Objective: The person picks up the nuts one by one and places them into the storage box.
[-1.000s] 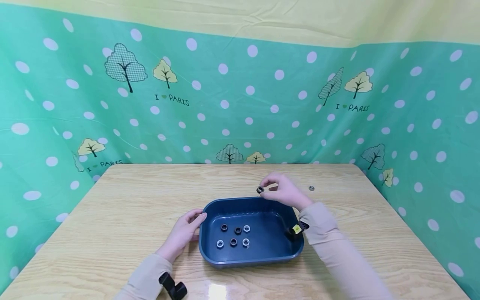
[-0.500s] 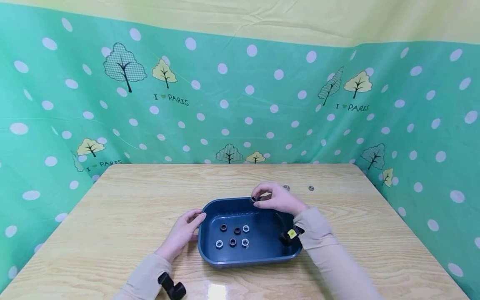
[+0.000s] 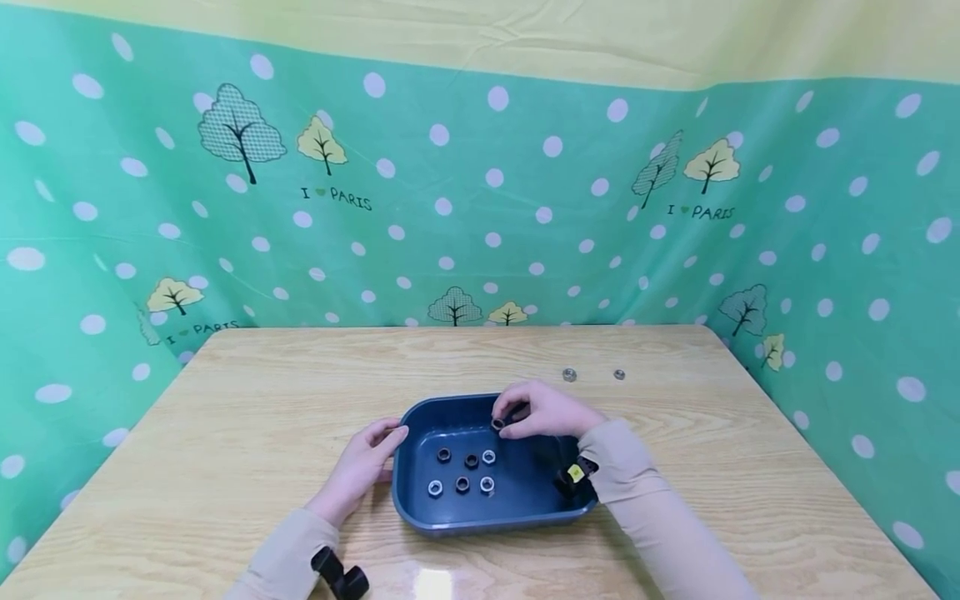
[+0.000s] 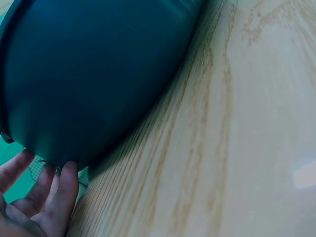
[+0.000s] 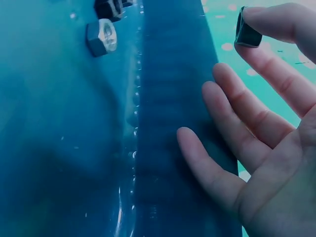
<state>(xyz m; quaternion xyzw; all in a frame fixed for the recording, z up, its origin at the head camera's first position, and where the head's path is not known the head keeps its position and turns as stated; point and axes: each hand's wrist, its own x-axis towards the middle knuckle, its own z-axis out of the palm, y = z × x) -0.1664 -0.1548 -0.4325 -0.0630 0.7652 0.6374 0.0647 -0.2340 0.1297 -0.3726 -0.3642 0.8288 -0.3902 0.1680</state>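
My right hand (image 3: 547, 410) pinches a black hex nut (image 3: 498, 424) between thumb and forefinger, inside the far rim of a dark blue plastic bin (image 3: 495, 527). In the right wrist view the black nut (image 5: 248, 34) stands on edge in the pinch, the other fingers spread. My left hand (image 3: 363, 462) holds the bin's left end, thumb at the rim and fingertips against the outer wall (image 4: 89, 89). On the bin floor lie several nuts in two short rows: black ones such as the front black nut (image 3: 462, 484), and silver ones such as the front-left silver nut (image 3: 435, 489).
Two metal nuts lie on the wooden table (image 3: 262, 400) behind the bin: a larger nut (image 3: 570, 375) and a smaller nut (image 3: 619, 374) to its right. A green dotted curtain (image 3: 450, 208) hangs behind and beside the table. Each wrist carries a small black camera.
My right hand has carried the black nut from behind the far rim forward, left and down into the bin, uncovering the larger nut on the table. The left hand keeps its hold.
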